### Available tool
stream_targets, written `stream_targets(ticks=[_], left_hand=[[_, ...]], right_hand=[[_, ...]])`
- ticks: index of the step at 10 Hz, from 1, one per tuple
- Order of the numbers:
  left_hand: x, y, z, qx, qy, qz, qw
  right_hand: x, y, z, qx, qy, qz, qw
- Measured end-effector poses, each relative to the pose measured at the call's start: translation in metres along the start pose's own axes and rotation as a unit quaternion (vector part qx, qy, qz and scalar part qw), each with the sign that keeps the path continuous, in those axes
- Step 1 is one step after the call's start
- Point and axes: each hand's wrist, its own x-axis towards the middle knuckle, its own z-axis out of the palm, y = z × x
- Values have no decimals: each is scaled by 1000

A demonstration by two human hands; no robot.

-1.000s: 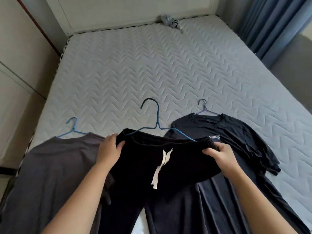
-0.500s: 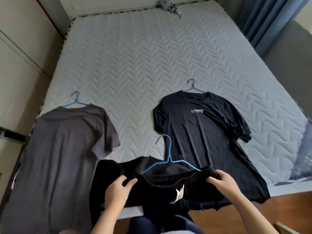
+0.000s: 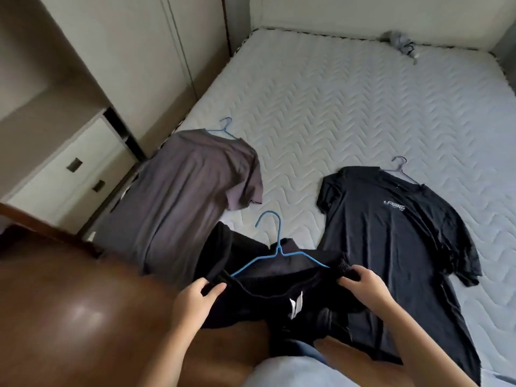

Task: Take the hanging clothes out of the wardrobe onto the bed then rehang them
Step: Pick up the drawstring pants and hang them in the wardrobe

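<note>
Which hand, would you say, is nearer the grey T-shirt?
Left: the left hand grips the trousers beside the grey T-shirt; the right hand grips them by the black T-shirt.

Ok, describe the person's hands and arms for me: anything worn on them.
Nothing is worn on either. The left hand and right hand have no gloves, and no rings or watch show. The left forearm and right forearm are uncovered, with no sleeve in view.

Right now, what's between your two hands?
In the head view, the black pants stretch from the left hand to the right hand, their blue hanger poking out on top.
</note>
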Motion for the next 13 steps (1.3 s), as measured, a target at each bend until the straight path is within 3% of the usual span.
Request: stream_targets(ticks=[1, 3, 5, 6, 7, 9, 12, 13], left_hand=[[-38, -64, -12, -43, 20, -48, 998], [-155, -209, -42, -175, 56, -205, 961], [-227, -379, -56, -223, 193, -301, 907], [-246, -410, -81, -263, 239, -302, 885], [-258, -380, -146, -261, 323, -291, 862], [-220, -365, -274, -220, 423, -227, 849], [-106, -358, -469, -152, 497, -160, 839], [-67, -366, -507, -172, 488, -151, 842]], right_hand=[[-23, -29, 22, -42, -24, -56, 997], [-99, -95, 127, -156, -158, -196, 955], [-181, -194, 227, -190, -252, -325, 892], [-212, -250, 262, -180, -275, -384, 863], [-227, -312, 288, -167, -261, -434, 846], [-231, -442, 329, -109, -259, -495, 822], [-188, -630, 375, -23, -254, -529, 809], [-173, -682, 389, -12, -230, -525, 819]])
